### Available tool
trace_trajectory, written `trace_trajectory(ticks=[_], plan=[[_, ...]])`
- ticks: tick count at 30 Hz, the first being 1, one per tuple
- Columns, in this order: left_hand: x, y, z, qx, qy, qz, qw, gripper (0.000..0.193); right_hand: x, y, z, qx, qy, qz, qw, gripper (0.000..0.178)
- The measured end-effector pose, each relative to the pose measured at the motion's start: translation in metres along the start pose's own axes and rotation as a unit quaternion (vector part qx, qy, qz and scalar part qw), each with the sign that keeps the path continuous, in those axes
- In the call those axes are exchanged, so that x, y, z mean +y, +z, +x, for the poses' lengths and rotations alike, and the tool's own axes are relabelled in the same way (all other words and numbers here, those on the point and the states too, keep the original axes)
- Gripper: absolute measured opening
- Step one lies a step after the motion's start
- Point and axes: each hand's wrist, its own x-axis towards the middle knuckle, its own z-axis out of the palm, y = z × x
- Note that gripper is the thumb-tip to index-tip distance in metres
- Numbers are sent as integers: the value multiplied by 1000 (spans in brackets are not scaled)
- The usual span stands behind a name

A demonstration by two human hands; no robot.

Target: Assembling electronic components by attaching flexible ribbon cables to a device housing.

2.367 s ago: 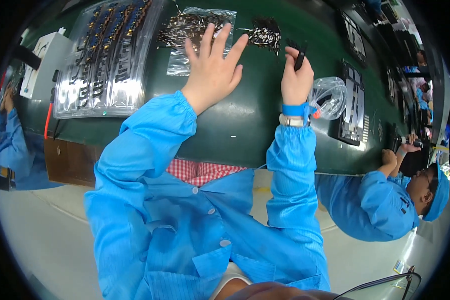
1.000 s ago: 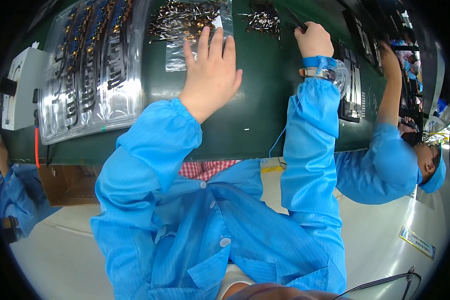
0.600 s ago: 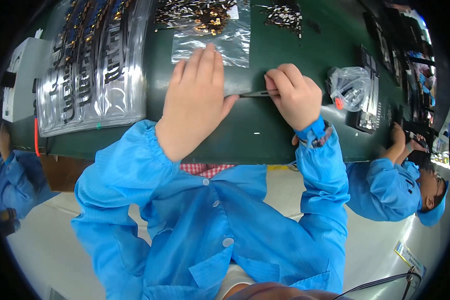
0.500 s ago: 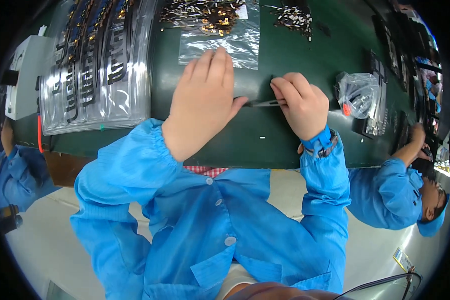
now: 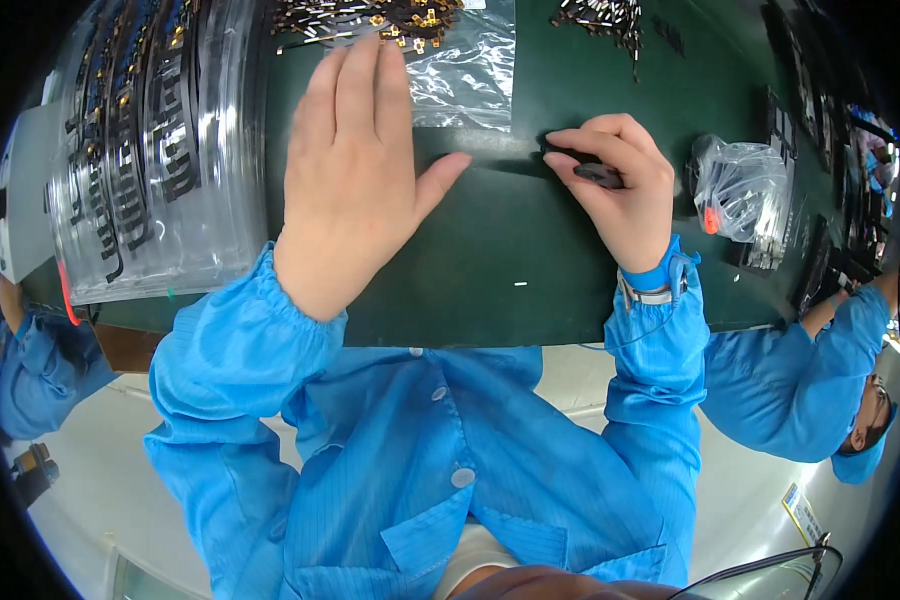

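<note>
My left hand (image 5: 348, 175) lies palm down, its fingers stretched out and its thumb spread to the right. Its fingertips reach the near edge of a pile of small flex cables (image 5: 395, 22) with gold-coloured ends, heaped on a clear plastic bag (image 5: 465, 85). Nothing shows in this hand, though its palm side is hidden. To the right, my right hand (image 5: 625, 180) is closed around dark tweezers (image 5: 600, 175); one dark end lies in the palm, and a black bit shows between thumb and fingertips. The tweezers' tips cannot be made out.
A clear plastic tray (image 5: 235, 190) with rows of black flex cables stands at left. Small metallic parts (image 5: 605, 20) lie at the back. A bundled clear bag (image 5: 735, 190) with a red-orange piece sits at right. A small white piece (image 5: 520, 284) lies on the green table. Co-worker (image 5: 800, 380) at right.
My left hand has moved left and farther forward, away from the tweezers, toward the cable pile. My right hand has turned, and the tweezers no longer point left toward my left thumb.
</note>
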Motion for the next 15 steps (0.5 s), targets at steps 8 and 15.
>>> trace_trajectory(ticks=[8, 15], plan=[[1, 2, -2, 11, -14, 65, 998, 68, -4, 4, -1, 33, -22, -51, 998, 18], [4, 3, -1, 73, -1, 94, 993, 59, -12, 12, -5, 52, 1, -83, 995, 15]])
